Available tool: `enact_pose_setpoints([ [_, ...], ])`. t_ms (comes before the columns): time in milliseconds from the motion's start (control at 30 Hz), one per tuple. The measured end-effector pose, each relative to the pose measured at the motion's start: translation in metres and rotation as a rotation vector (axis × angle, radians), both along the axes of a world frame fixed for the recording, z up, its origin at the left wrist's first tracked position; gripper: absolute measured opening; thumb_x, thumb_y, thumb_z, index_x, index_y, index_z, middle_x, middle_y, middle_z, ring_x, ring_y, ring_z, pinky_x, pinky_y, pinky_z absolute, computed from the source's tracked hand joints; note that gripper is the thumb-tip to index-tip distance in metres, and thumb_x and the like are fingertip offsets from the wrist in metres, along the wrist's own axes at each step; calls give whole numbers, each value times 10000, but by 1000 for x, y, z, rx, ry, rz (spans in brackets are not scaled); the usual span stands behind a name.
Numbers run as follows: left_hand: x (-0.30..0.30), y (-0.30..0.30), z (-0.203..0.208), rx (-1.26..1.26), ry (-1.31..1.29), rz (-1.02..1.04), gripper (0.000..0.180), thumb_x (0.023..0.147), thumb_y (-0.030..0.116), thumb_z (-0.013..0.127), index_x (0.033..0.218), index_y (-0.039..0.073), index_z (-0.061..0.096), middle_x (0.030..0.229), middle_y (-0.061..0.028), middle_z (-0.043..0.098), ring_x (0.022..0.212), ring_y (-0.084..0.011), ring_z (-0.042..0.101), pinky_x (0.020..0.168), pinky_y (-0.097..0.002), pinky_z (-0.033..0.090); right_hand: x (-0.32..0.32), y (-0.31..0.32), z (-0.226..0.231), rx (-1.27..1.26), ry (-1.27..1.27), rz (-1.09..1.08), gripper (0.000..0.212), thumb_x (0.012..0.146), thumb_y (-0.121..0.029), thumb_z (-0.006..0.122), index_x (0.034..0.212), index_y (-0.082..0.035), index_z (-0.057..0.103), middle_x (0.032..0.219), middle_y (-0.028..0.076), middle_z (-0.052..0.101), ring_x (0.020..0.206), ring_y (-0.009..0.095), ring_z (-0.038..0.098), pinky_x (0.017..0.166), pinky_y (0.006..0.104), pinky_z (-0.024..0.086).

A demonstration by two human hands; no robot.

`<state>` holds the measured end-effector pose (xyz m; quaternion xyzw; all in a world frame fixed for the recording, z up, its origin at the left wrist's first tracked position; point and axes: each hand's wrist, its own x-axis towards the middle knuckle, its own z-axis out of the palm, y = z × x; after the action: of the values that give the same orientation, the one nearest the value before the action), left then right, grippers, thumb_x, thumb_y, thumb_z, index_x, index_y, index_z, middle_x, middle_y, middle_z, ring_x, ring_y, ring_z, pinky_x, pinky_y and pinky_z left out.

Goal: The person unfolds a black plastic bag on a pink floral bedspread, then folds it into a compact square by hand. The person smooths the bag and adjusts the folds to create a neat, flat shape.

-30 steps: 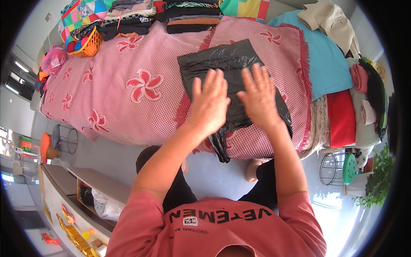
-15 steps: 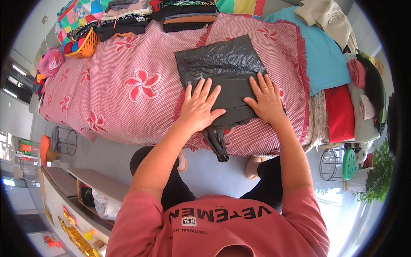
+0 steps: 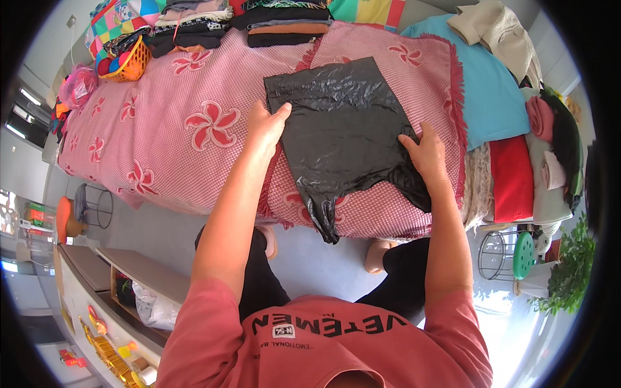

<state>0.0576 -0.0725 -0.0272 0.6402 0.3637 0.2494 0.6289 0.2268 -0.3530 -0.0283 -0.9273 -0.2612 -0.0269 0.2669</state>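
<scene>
A black plastic bag (image 3: 349,129) lies spread out and wrinkled on a pink blanket (image 3: 168,129) with red flower patterns. Its two handle loops point toward me, the left one bunched up and hanging near the blanket's front edge. My left hand (image 3: 266,128) is at the bag's left side, thumb on top and the other fingers mostly hidden beneath the hand, closed on the edge. On the opposite side, my right hand (image 3: 427,155) has its thumb over the bag's right edge and its fingers curled round outside it.
Folded clothes (image 3: 284,29) are stacked at the back, beside an orange basket (image 3: 132,61) of colourful balls. To the right lie a blue cloth (image 3: 491,97) and a red cloth (image 3: 511,181). A green-topped stool (image 3: 524,255) and an open drawer (image 3: 145,278) stand nearer me.
Both palms were flat on the bag with fingers spread. They have moved outward to its side edges and curled, and the right handle loop now lies spread out.
</scene>
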Motion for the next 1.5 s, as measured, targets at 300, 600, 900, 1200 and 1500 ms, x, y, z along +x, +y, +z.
enact_pose_setpoints([
  [300,-5,11,16,-202,-62,-285,379,809,-78,671,1181,-53,603,1105,-167,682,957,-244,666,885,-354,521,-13,-53,5,157,290,365,850,730,-140,817,1453,44,411,1012,208,663,948,261,655,821,377,508],
  [600,-32,-16,9,831,546,-196,863,842,151,745,1473,-131,229,1314,-370,527,1201,-456,572,1053,-425,452,-50,-33,41,-105,196,112,630,816,-281,780,1324,-12,522,980,240,662,912,346,650,791,449,499],
  [900,-11,-70,-14,1571,50,-337,486,823,0,601,1280,-149,527,1451,-278,422,1403,-397,375,1153,-507,316,-84,73,-4,-27,-618,566,575,905,-138,617,1432,19,450,1522,173,419,1456,329,329,1191,487,260],
  [1200,6,-43,-39,1386,361,-448,592,1000,298,512,1494,2,373,1581,-175,328,1502,-314,227,1210,-522,164,-53,91,-41,-164,-465,464,700,963,-515,517,1476,-48,427,1561,138,376,1481,292,272,1212,477,199],
  [1500,7,-15,-40,1256,629,-328,679,1040,500,343,1552,57,289,1639,-128,218,1532,-284,131,1227,-516,91,-22,72,-44,-212,-478,279,716,957,-575,487,1471,-78,455,1551,130,397,1469,305,289,1199,494,205],
])
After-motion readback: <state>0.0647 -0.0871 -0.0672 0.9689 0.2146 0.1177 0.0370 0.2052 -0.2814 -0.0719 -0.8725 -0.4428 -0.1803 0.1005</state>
